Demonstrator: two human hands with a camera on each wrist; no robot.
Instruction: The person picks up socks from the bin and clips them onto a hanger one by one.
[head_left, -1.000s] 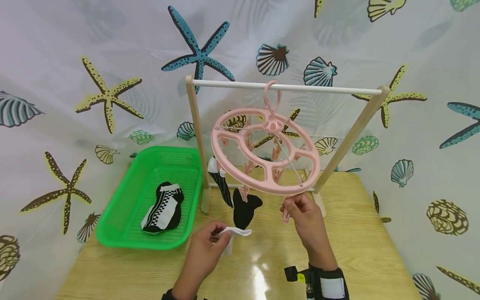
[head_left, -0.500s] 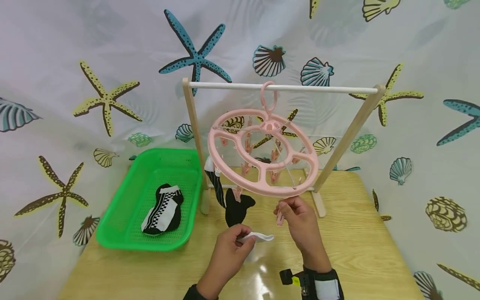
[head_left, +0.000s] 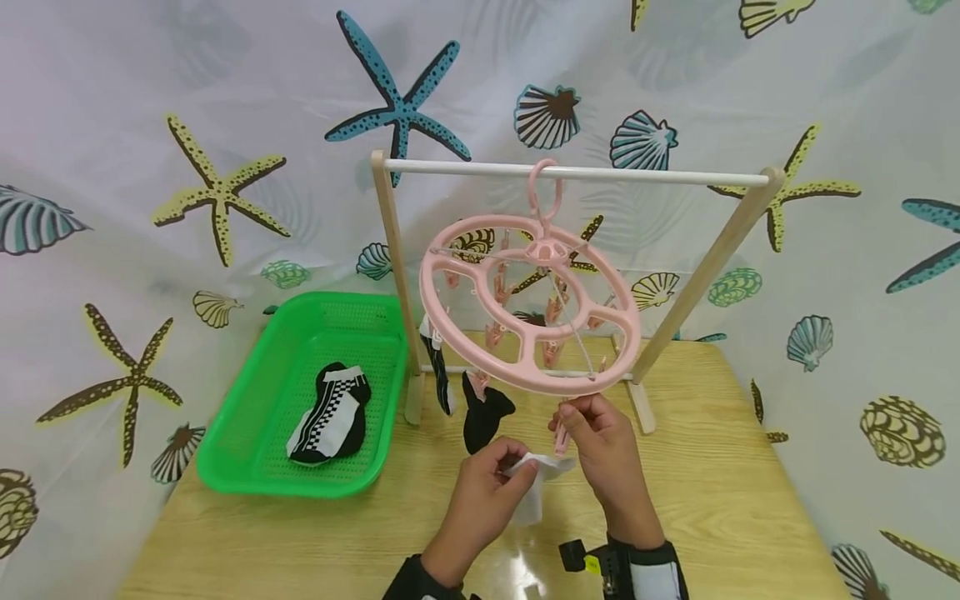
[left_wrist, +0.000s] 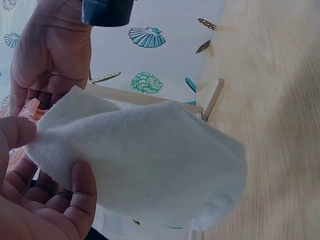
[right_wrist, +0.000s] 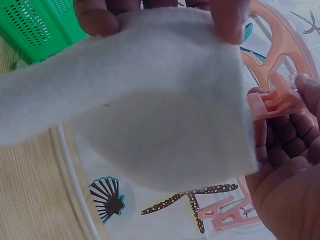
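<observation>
My left hand point(head_left: 478, 497) pinches a white sock point(head_left: 530, 502) near one edge, and its body hangs below the fingers. In the left wrist view the sock point(left_wrist: 150, 160) spreads out wide, with its rounded end to the right. Just to the right, my right hand point(head_left: 613, 454) grips a pink clothespin point(head_left: 561, 438) under the rim of the round pink hanger point(head_left: 527, 367). The right wrist view has this clothespin point(right_wrist: 275, 100) between thumb and fingers, close beside the sock's edge. Whether the two touch I cannot tell.
A wooden stand with a white rod point(head_left: 645, 176) carries the hanger. From its clothespins hang a black sock point(head_left: 483, 417) and a black-and-white striped sock point(head_left: 440, 375). At left, a green basket point(head_left: 240, 475) contains black-and-white checkered socks point(head_left: 330, 417).
My left hand has moved right with the white sock, up to the right hand. The right hand keeps hold of the clothespin and has shifted slightly left.
</observation>
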